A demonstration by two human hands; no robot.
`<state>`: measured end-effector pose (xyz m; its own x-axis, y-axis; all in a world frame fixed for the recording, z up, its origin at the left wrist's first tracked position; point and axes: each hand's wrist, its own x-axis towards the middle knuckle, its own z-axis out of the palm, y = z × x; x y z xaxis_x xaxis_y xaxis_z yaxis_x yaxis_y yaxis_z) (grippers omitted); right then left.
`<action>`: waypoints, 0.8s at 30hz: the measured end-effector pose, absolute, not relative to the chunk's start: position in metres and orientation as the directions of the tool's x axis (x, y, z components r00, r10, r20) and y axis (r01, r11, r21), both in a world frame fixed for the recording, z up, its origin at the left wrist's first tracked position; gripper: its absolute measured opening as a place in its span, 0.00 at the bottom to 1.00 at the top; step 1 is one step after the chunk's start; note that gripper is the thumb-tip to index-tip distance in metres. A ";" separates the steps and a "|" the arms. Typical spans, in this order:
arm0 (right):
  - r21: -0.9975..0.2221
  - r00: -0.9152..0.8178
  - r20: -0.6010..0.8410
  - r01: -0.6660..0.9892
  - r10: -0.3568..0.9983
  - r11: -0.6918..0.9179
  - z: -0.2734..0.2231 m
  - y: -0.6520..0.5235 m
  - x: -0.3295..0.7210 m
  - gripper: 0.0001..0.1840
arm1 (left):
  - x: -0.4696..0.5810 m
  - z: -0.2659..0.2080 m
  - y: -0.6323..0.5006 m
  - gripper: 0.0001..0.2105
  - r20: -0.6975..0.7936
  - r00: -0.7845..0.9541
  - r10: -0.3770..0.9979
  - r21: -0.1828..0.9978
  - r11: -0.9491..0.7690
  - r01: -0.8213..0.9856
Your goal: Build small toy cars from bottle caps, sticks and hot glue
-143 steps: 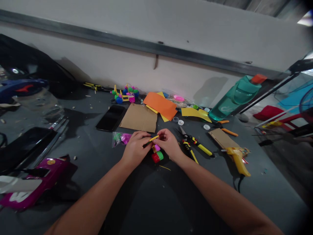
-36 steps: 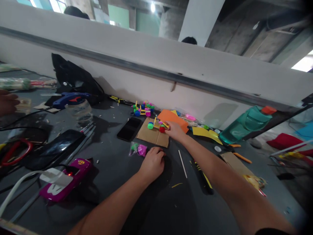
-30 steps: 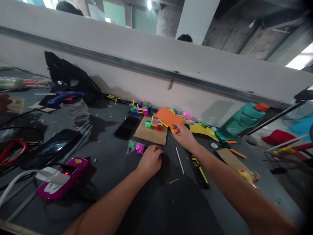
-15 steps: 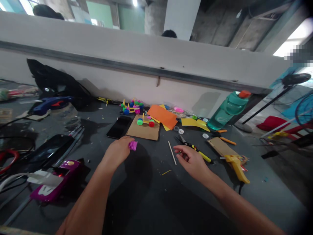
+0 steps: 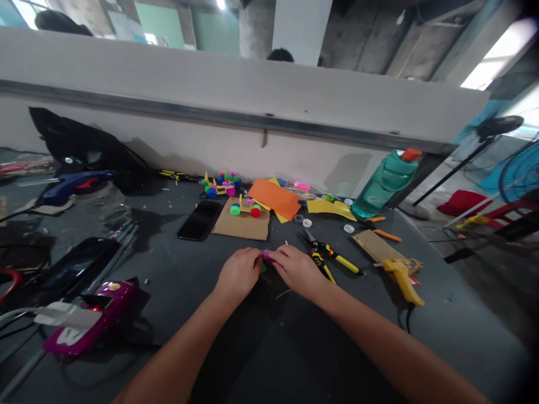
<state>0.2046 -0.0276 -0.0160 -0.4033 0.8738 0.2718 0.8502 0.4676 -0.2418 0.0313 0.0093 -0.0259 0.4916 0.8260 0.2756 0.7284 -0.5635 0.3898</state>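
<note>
Head cam's got both hands close together over the table, left hand and right hand each with fingers pinched nearly closed on a little purple and green bundle, so it's mostly hidden between them. Yellow-handled snips lie just beside the right hand, and a tiny wheeled toy sits on the cardboard behind

The lamp glares above a dim, softly shadowed table.
</note>
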 end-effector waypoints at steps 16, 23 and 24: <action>-0.048 -0.419 0.218 0.898 0.882 0.438 -0.029 -0.019 0.210 0.14 | 0.035 -0.031 0.008 0.10 0.222 0.518 0.826 0.554 -0.544 0.630; -0.050 -0.438 0.248 0.885 0.864 0.463 -0.032 -0.019 0.211 0.11 | 0.034 -0.036 0.013 0.11 0.200 0.469 0.860 0.660 -0.472 0.584; -0.063 -0.432 0.261 0.885 0.863 0.462 -0.033 -0.019 0.211 0.10 | 0.034 -0.036 0.014 0.11 0.205 0.463 0.863 0.666 -0.469 0.580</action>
<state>0.2109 -0.0195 -0.0327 -0.4320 0.8633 0.2610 0.8847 0.4618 -0.0629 0.0340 0.0135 -0.0361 0.4627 0.8626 0.2046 0.5799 -0.4691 0.6661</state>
